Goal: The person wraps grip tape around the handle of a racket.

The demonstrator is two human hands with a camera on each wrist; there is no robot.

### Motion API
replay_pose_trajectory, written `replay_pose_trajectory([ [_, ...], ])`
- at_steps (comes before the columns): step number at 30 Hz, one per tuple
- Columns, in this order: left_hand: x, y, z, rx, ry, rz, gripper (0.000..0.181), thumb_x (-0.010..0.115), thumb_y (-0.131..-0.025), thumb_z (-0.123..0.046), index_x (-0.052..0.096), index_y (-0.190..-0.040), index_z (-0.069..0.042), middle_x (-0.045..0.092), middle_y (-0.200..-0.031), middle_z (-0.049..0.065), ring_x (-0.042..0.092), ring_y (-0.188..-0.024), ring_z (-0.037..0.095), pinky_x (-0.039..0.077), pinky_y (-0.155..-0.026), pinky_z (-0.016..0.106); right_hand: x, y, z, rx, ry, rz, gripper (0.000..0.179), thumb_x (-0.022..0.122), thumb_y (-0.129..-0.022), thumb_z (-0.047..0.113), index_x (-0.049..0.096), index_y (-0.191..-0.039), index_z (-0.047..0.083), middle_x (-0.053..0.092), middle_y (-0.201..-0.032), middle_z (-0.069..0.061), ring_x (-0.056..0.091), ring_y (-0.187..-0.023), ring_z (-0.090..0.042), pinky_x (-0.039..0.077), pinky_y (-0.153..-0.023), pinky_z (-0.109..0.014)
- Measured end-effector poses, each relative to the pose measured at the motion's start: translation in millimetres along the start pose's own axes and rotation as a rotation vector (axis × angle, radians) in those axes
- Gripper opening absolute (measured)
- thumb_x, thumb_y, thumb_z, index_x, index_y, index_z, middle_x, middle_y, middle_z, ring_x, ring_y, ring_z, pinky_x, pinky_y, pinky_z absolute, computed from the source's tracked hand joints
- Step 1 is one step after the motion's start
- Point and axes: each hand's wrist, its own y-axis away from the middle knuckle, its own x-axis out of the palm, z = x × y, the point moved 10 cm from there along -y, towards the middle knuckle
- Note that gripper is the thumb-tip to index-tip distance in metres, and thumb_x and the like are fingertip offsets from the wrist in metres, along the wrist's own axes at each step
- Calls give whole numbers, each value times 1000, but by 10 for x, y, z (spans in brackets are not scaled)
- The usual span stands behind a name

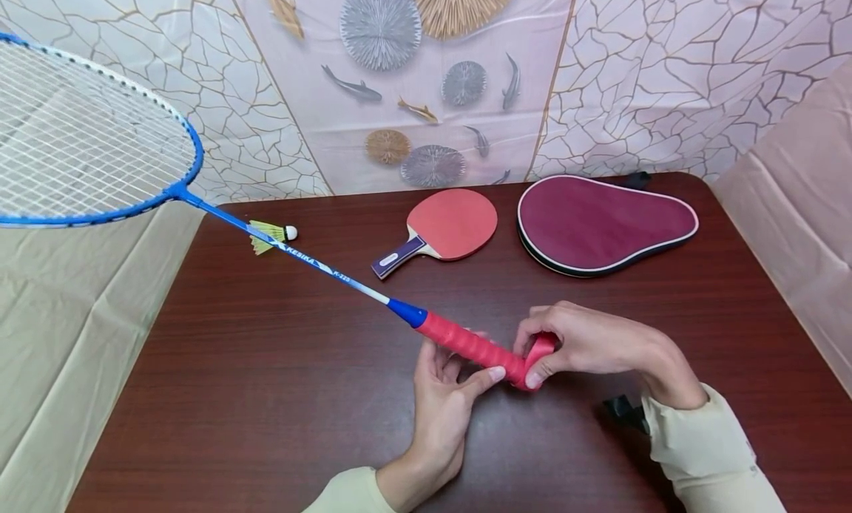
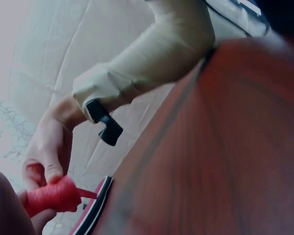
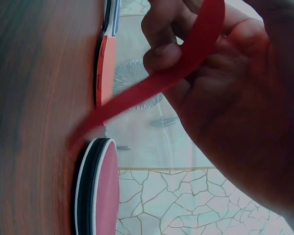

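A blue and white badminton racket slants across the head view, its strung head reaching past the upper left edge. Red grip tape wraps its handle in overlapping ridges. My left hand holds the handle from below, thumb on the wrapping near the butt end. At that end, my right hand pinches the red grip tape, which loops up between thumb and fingers. In the right wrist view, a loose strip of the tape runs over the fingers and hangs past the palm.
A yellow shuttlecock with a white tip lies at the back left of the brown table. Behind the hands are a red table tennis bat and a maroon bat case. A patterned cloth hangs behind the table.
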Motion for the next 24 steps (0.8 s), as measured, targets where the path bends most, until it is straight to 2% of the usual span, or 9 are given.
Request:
replay_pose_trajectory([
  [2,-17,16,7,-8,3,-17,65,79,-72,13,55,-128,-8,61,-124,13,61,-107,33,56,-79,33,-13,-13,-12,17,9,-19,26,83,-73,46,66,-88,34,61,-83,12,55,-72,-8,47,-62,-24],
  [5,-12,39,-19,7,-4,-18,71,76,-75,14,51,-136,-14,58,-127,13,61,-106,32,56,-80,34,-19,-33,-28,45,8,-45,36,86,-67,49,60,-84,31,60,-74,10,53,-66,-7,44,-56,-24],
  [9,43,65,-96,72,-6,21,69,67,-80,17,39,-138,-7,59,-123,19,61,-108,35,55,-83,35,25,-64,-32,61,27,-52,47,88,-64,52,52,-81,27,53,-65,9,48,-59,-5,38,-49,-22],
  [13,105,77,-120,99,-2,62,59,65,-82,15,36,-131,-1,61,-120,21,61,-110,37,55,-83,32,71,-94,-17,42,61,-49,49,90,-65,46,48,-78,24,48,-61,10,43,-56,-3,34,-48,-20],
  [18,93,51,-61,63,50,47,52,73,-84,4,39,-123,-1,60,-117,26,61,-110,42,55,-85,37,85,-109,-18,23,68,-57,48,89,-68,41,46,-77,23,45,-60,11,40,-54,-2,32,-46,-19],
  [24,65,16,-36,33,59,42,43,71,-87,3,42,-120,-3,58,-117,31,63,-107,38,57,-80,40,118,-129,-13,27,68,-39,48,89,-67,43,46,-78,23,46,-61,12,41,-55,-2,32,-47,-19],
])
